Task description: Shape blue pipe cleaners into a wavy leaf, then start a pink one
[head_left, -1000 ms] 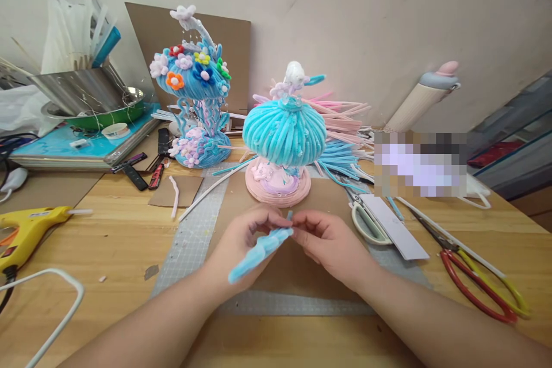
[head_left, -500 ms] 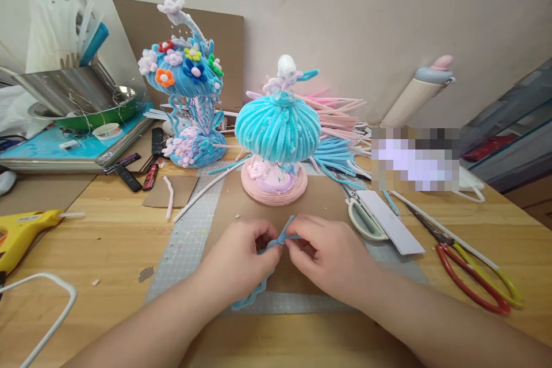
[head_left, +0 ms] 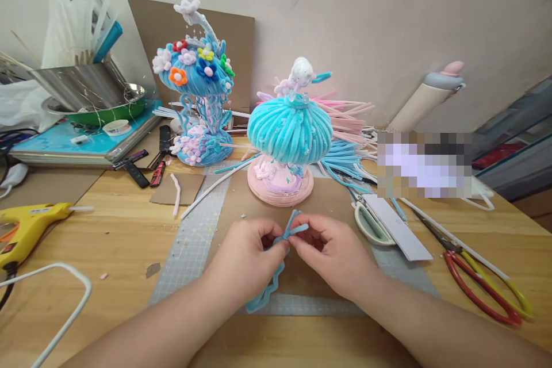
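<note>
Between my two hands is a blue pipe cleaner piece [head_left: 297,231], with short ends sticking up and apart where the fingers meet. My left hand [head_left: 252,250] pinches it between thumb and forefinger, and a wavy length hangs below toward the cutting mat. My right hand [head_left: 332,250] is closed on the short ends from the other side. Just beyond the hands stands a turquoise mushroom-shaped lamp [head_left: 290,129] of pipe cleaners on a round pink base. To its left is a blue pipe cleaner mushroom [head_left: 194,72] covered in coloured flowers.
A yellow glue gun [head_left: 32,230] lies at the left, near a white cable [head_left: 81,305]. Red-and-yellow scissors [head_left: 478,293] and pale green scissors [head_left: 373,227] lie at the right. Loose pipe cleaners [head_left: 345,155] pile up behind the lamp. A steel bowl [head_left: 90,89] stands back left.
The view has shifted slightly, so everything sits further right. Of the blue pipe cleaner, one short end now points out to the right over my right fingers, and both hands still hold it.
</note>
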A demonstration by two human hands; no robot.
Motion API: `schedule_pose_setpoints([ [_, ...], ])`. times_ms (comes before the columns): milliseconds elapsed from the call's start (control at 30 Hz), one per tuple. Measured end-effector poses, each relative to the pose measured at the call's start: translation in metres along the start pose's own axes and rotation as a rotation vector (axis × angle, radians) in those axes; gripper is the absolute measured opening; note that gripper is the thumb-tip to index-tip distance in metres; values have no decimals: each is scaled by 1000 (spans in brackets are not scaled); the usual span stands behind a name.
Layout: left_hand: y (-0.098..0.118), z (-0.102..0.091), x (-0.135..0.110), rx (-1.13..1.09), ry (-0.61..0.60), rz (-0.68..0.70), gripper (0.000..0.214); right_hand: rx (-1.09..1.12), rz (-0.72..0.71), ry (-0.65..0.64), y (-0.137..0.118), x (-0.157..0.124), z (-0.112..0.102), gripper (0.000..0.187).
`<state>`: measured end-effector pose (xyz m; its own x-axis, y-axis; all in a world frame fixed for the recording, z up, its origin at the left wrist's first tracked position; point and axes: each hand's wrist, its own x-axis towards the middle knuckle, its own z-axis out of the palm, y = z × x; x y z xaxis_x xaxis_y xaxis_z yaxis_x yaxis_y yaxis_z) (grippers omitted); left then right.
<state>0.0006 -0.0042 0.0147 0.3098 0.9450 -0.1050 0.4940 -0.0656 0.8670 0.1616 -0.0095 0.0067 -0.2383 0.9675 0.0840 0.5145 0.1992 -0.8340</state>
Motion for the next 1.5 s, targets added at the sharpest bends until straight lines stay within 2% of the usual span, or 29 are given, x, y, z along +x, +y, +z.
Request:
schedule_pose_setpoints([
  [200,6,-2,2,-240,-44,-118,13,-176,-374,1,0,-4,-5,18],
  [300,5,-3,3,-325,-41,-139,11,-129,-417,-18,0,-6,-5,19],
  [400,2,-3,4,-357,-23,-135,10,12,-319,-12,-2,-6,-3,16],
  [500,0,-3,4,-242,37,-82,11,281,-25,-16,-5,-6,0,11],
  [600,0,-3,2,-57,101,25,12,486,196,-107,-6,-3,4,16],
  [733,2,-5,0,30,76,100,13,560,287,-126,-6,2,6,17],
  [867,3,-6,2,-145,-25,88,16,704,300,-160,-4,4,3,18],
  [967,2,-5,4,-258,-49,35,19,861,344,-211,-3,5,-1,17],
  [1033,0,-5,5,-301,-60,-3,22,982,422,-294,-2,5,-4,18],
  [1167,1,-6,6,-356,-95,-36,23,1147,625,-573,1,8,-11,17],
  [1233,3,-8,7,-375,-121,-60,22,1167,672,-667,3,9,-14,19],
  [1300,6,-12,7,-402,-198,-123,23,1127,663,-707,5,9,-16,21],
  [1433,8,-21,7,-449,-427,-180,21,800,462,-673,8,8,-18,22],
  [1500,7,-24,6,-461,-546,-194,20,619,409,-712,8,7,-18,24],
])
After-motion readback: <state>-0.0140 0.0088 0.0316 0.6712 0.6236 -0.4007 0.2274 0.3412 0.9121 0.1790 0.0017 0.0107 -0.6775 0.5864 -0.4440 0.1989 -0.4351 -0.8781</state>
